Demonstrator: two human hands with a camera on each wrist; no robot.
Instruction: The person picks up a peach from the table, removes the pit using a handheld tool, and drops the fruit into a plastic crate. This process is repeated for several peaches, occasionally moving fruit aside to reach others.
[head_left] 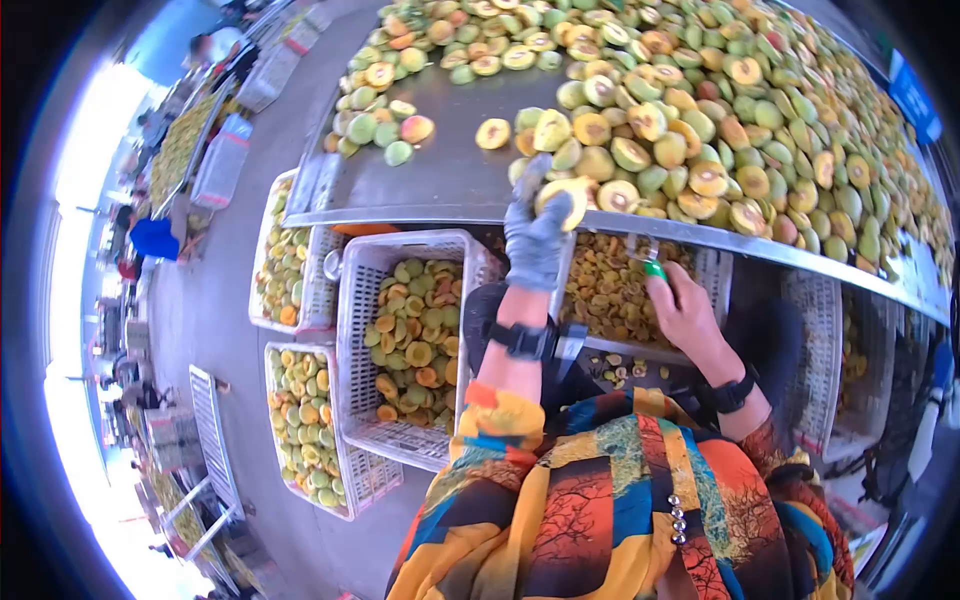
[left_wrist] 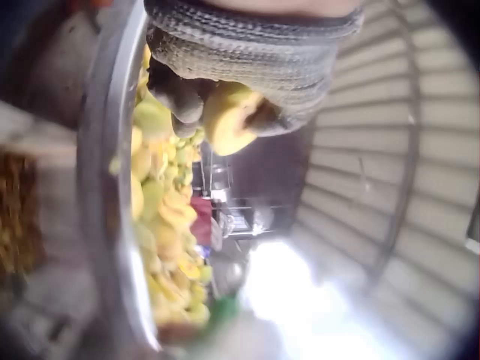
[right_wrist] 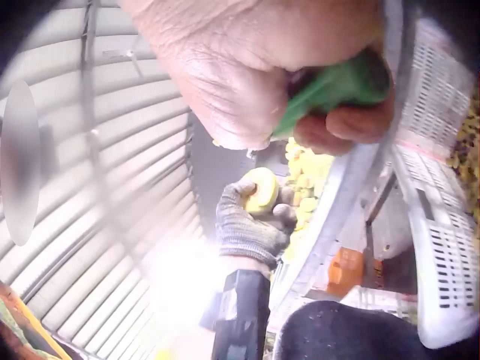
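My left hand (head_left: 533, 240), in a grey knitted glove, holds a yellow peach half (head_left: 565, 203) over the front edge of the metal table (head_left: 430, 130). Its thumb and fingers close around the fruit, cut face showing, in the left wrist view. Bare, my right hand (head_left: 688, 312) grips the green handle of a small tool (head_left: 654, 270) with a metal head, a little right of and below the left hand. In the right wrist view the curled fingers wrap the green handle (right_wrist: 334, 90), and the tool's head is mostly hidden. The tool is apart from the fruit.
A large heap of halved peaches (head_left: 700, 120) covers the table's right and back. Beneath the edge, a crate of small brownish pieces (head_left: 610, 290) stands between my knees. White crates (head_left: 400, 240) of fruit are at the left on the floor, with a metal rack (head_left: 215, 430) beyond.
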